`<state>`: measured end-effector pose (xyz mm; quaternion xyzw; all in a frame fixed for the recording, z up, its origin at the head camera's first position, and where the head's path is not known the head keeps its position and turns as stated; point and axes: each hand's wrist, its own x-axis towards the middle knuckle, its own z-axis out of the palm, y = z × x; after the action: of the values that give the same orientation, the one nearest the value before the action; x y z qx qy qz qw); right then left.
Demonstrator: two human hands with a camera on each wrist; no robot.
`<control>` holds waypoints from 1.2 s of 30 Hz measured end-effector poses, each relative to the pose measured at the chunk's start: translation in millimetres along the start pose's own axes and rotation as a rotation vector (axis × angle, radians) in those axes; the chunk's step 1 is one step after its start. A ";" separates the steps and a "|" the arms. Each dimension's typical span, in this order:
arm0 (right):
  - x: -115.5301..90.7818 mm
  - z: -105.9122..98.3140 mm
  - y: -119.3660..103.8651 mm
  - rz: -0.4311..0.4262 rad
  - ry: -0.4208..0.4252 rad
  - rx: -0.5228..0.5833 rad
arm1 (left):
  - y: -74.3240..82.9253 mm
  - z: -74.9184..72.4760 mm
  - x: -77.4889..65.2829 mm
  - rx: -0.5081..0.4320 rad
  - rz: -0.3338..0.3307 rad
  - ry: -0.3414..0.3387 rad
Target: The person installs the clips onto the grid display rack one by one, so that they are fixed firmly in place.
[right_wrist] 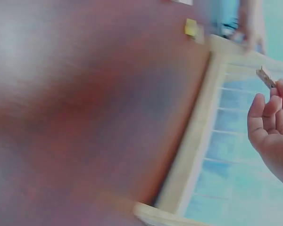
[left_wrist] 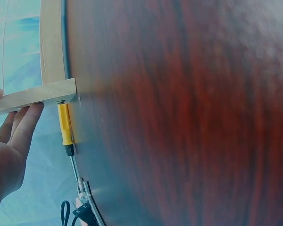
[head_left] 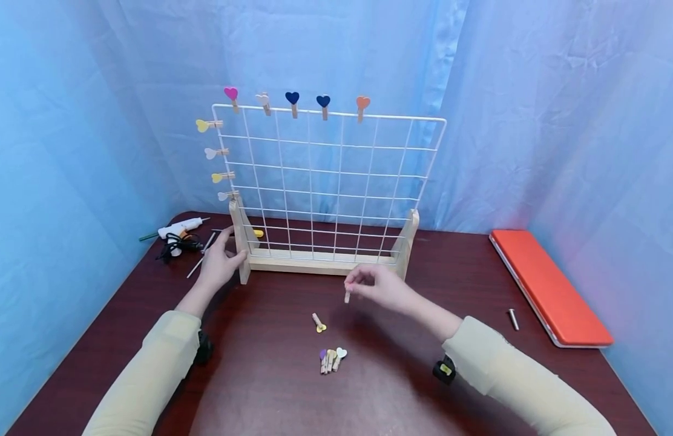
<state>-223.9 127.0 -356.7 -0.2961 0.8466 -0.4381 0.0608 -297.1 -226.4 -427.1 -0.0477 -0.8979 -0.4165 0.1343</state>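
Note:
A white wire grid (head_left: 325,158) stands upright in a wooden base. My left hand (head_left: 219,261) grips the base's left wooden leg (head_left: 241,242); in the left wrist view the thumb lies on one face and the fingers (left_wrist: 26,125) on the other. Between thumb and fingertips, my right hand (head_left: 381,287) pinches a small wooden clothespin (head_left: 347,295) with a reddish top, in front of the grid's lower right. Heart-topped clothespins, such as an orange one (head_left: 362,104), sit along the grid's top edge. Yellow ones (head_left: 203,125) and white ones (head_left: 211,153) line its left edge.
On the table lie a yellow-heart clothespin (head_left: 319,323) and a small cluster of clothespins (head_left: 329,361). A white glue gun (head_left: 181,227) and a yellow-handled screwdriver (left_wrist: 65,124) are at left. To the right are a metal bolt (head_left: 513,319) and a red case (head_left: 549,284).

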 end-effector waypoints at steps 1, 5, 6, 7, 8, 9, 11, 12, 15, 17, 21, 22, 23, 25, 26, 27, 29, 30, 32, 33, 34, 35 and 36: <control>1.2 -6.6 -6.7 -0.012 0.018 -0.002 | 0.1 -0.1 0.1 0.000 0.001 0.000; 5.6 -35.2 -32.9 -0.061 0.097 0.001 | 0.5 -0.5 0.1 0.005 0.004 -0.001; 6.7 -43.1 -40.9 -0.064 0.109 0.008 | 0.7 -0.6 0.1 0.006 0.006 0.002; 7.6 -51.2 -48.8 -0.071 0.129 0.002 | 1.1 -0.5 0.0 0.006 0.008 0.003; 8.5 -59.3 -56.9 -0.076 0.152 -0.009 | 1.6 -0.4 -0.1 0.007 0.009 0.005; 9.7 -67.7 -64.9 -0.089 0.172 -0.012 | 1.8 -0.2 -0.1 0.008 0.010 0.007; 12.4 -83.8 -81.0 -0.113 0.230 -0.048 | 2.0 0.0 -0.1 0.010 0.007 0.007; 13.7 -91.7 -89.4 -0.120 0.261 -0.061 | 1.7 0.2 0.0 0.012 0.006 0.007; 19.2 -114.6 -111.9 -0.166 0.357 -0.092 | 0.5 0.6 0.1 0.016 -0.005 0.007; 23.9 -129.0 -124.6 -0.189 0.412 -0.092 | -0.1 0.6 -0.2 0.016 -0.008 0.005; 35.4 -153.9 -141.3 -0.228 0.506 -0.091 | -0.6 0.9 -0.3 0.015 -0.002 0.006; 39.0 -158.9 -143.6 -0.243 0.524 -0.096 | -0.7 0.7 -0.3 0.015 -0.002 0.005; 42.7 -163.5 -145.4 -0.254 0.540 -0.096 | -0.6 0.7 -0.3 0.014 -0.001 0.002; 50.0 -171.3 -147.9 -0.270 0.565 -0.096 | -0.5 0.6 -0.4 0.015 -0.005 0.000; 53.7 -174.7 -148.6 -0.275 0.576 -0.089 | -0.3 0.7 -0.5 0.015 -0.009 -0.002; 57.1 -177.6 -149.1 -0.279 0.586 -0.082 | -0.2 0.7 -0.6 0.015 -0.012 -0.005; 63.2 -182.5 -149.5 -0.280 0.611 -0.083 | 0.1 0.7 -0.9 0.016 -0.017 -0.006; 65.8 -184.5 -149.4 -0.278 0.623 -0.087 | 0.2 0.6 -1.0 0.017 -0.019 -0.006; 70.2 -187.5 -149.2 -0.264 0.642 -0.102 | 0.7 0.7 -1.1 0.019 -0.017 -0.005; 72.1 -188.6 -148.9 -0.250 0.647 -0.110 | 1.0 0.5 -1.1 0.020 -0.014 -0.005; 74.0 -189.3 -148.6 -0.236 0.651 -0.119 | 1.5 0.4 -1.2 0.020 -0.013 -0.004; 75.5 -189.8 -148.1 -0.219 0.651 -0.123 | 2.1 0.3 -1.3 0.019 -0.011 -0.003; 77.2 -190.1 -147.5 -0.205 0.650 -0.122 | 2.4 0.2 -1.2 0.019 -0.009 -0.001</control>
<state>-289.7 153.4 -114.2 -0.2277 0.8122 -0.4619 -0.2741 -295.5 -224.7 -425.9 -0.0427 -0.9021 -0.4084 0.1323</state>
